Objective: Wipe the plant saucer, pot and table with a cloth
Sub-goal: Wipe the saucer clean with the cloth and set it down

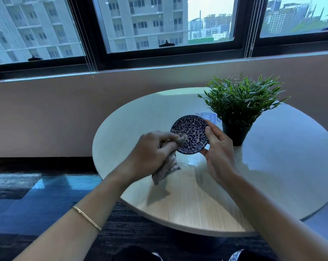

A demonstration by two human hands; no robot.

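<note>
A round saucer [192, 131] with a blue-and-white scroll pattern is lifted above the table and tilted toward me. My right hand [218, 153] holds it by its right rim, thumb on the face. My left hand [151, 151] grips a grey striped cloth [167, 168] and presses a bunched end against the saucer's lower left face; the rest of the cloth hangs down. A leafy green plant [242, 98] stands in a black pot [236, 133] on the round pale wooden table [187, 200], just right of the saucer.
A blue-and-white paper or sticker [209, 116] lies on the table behind the saucer. A wall and a wide window [159, 25] stand beyond the table's far edge. Dark carpet [37, 194] lies to the left.
</note>
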